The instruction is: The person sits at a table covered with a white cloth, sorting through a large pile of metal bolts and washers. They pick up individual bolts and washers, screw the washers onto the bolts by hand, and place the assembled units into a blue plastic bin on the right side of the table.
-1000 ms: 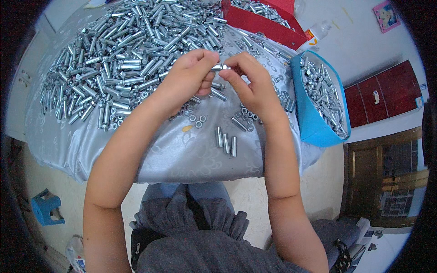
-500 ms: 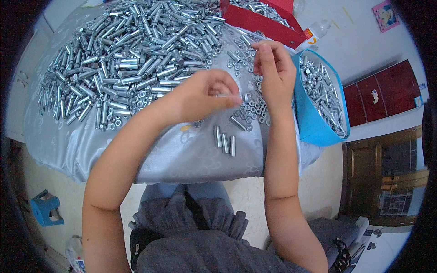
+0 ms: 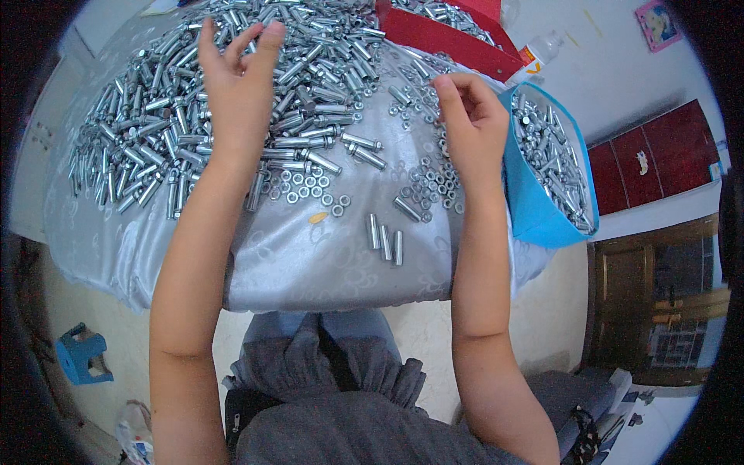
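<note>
Head view, left hand: the left hand (image 3: pixel 236 93) has been carried from the middle of the table to the heap of sleeve anchor bolts (image 3: pixel 167 105); its fingers are spread wide over the bolts, and no piece is seen in it. Whether a bolt is touched cannot be told.
Head view, right hand: the right hand (image 3: pixel 477 128) is kept at the hex nuts (image 3: pixel 440 182), beside the cyan fabric bin (image 3: pixel 531 205); its fingers are half curled toward the thumb, and whether a nut is pinched there cannot be told.
Bolts and nuts: two anchor bolts (image 3: pixel 366 156) and a cluster of nuts (image 3: pixel 310 183) have been uncovered on the silver tablecloth (image 3: pixel 341 271).
Metal sleeves: the three loose sleeves (image 3: pixel 385 242) have been left near the table edge.
Work in hand: one piece was shared between both hands a second ago; now they are parted, so the handling of that piece is judged finished.
</note>
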The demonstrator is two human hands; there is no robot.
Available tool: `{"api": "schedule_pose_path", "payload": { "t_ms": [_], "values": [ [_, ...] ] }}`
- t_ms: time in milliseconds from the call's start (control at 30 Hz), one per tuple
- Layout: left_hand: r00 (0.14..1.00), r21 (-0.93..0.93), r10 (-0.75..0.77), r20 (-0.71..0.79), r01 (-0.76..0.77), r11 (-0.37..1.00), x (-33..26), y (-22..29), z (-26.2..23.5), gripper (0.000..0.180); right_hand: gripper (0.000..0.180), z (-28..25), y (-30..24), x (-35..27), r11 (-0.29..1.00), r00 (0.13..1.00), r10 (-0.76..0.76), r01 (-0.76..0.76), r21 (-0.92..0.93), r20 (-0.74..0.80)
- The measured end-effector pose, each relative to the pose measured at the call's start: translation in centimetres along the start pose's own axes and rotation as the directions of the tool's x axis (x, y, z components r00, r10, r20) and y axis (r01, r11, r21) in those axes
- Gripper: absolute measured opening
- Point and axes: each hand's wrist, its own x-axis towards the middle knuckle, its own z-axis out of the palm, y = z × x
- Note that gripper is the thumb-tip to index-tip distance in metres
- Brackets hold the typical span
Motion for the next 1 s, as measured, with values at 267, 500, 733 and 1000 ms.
{"api": "schedule_pose_path", "payload": {
  "t_ms": [267, 500, 733, 1000],
  "values": [
    [0.987, 0.033, -0.126, 0.1, 0.123, 0.992, 0.0, -0.1, -0.3, 0.062, 0.016, -0.1, 1.6, 0.1, 0.984, 0.985, 0.073, -0.046, -0.17, 0.154],
    [0.997, 0.246, -0.073, 0.006, 0.07, 0.967, 1.8, -1.1, -1.5, 0.043, 0.03, 0.4, 4.9, -0.9, 0.762, 0.901, -0.054, 0.316, -0.565, 0.431],
    [0.964, 0.914, 0.077, 0.255, -0.266, 0.307, 4.6, -3.2, -6.2, 0.029, 0.03, 0.4, 4.9, -0.7, 0.768, 0.904, 0.017, 0.261, -0.585, 0.426],
    [0.945, 0.942, -0.056, 0.321, -0.325, -0.082, 4.5, -4.9, -7.0, 0.035, 0.027, 0.7, 4.8, -0.6, 0.802, 0.907, 0.027, 0.232, -0.551, 0.42]
  ]
}}
